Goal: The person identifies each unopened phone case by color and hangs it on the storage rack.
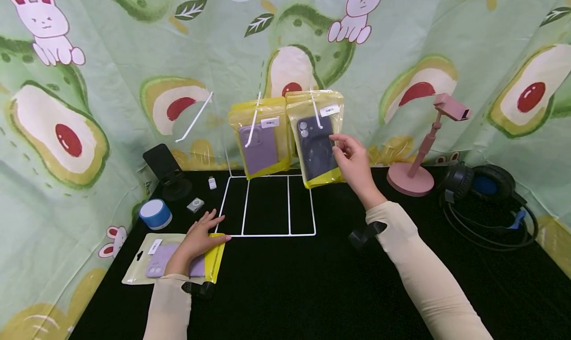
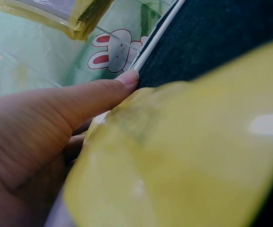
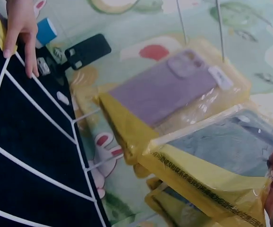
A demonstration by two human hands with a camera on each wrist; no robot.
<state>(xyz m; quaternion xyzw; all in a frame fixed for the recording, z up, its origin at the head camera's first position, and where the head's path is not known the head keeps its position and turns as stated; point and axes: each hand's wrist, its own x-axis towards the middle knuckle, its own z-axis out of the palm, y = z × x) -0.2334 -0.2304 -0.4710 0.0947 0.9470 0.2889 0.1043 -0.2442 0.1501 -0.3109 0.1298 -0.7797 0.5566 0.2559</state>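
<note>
My left hand (image 1: 202,233) lies flat with straight fingers on a yellow-edged bag holding a lilac phone case (image 1: 158,263) on the black table. Close up, that hand's fingers (image 2: 84,101) press the bag's yellow edge (image 2: 188,156). My right hand (image 1: 342,145) pinches the right edge of a bagged dark phone case (image 1: 315,144) that hangs from a white wire rack (image 1: 267,233). Beside it hangs a bagged purple case (image 1: 260,144). In the right wrist view the dark bag (image 3: 221,151) sits in front of the purple one (image 3: 169,90).
An empty rack hook (image 1: 195,117) juts out to the left. A black phone stand (image 1: 165,170), a blue round speaker (image 1: 154,213) and two small gadgets (image 1: 212,183) sit at the left. A pink phone holder (image 1: 419,156) and black headphones (image 1: 486,191) stand at the right.
</note>
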